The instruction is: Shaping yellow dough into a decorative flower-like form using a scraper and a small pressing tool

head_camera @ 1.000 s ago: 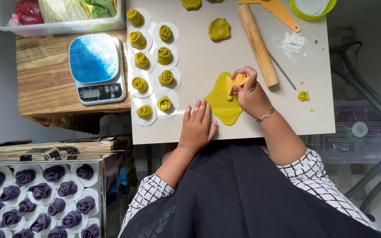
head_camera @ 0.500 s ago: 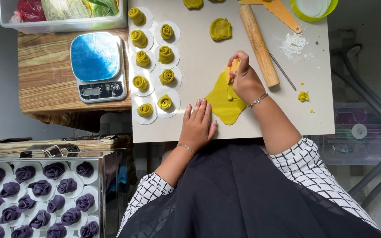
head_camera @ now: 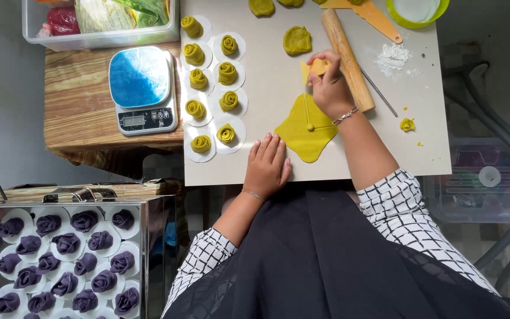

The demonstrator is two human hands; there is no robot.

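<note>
A flat sheet of yellow-green dough [head_camera: 304, 133] lies on the pale work board [head_camera: 267, 88], with a cut line running up its middle. My right hand [head_camera: 330, 88] is at the sheet's far edge, shut on a small yellow scraper [head_camera: 316, 66]. My left hand [head_camera: 267, 164] rests flat on the board just left of the sheet, fingers slightly apart, holding nothing. A wooden rolling pin [head_camera: 347, 57] lies right beside my right hand.
Several rolled dough roses on white paper rounds [head_camera: 211, 82] line the board's left side. A blue-topped kitchen scale [head_camera: 141, 88] sits on a wooden block. Dough balls [head_camera: 297, 40], flour [head_camera: 393, 58], a metal skewer [head_camera: 379, 91] and a steamer tray of purple roses [head_camera: 66, 260] are nearby.
My right hand has drawn the scraper away from me along the dough sheet, from its middle to past its far edge. My left hand has stayed put.
</note>
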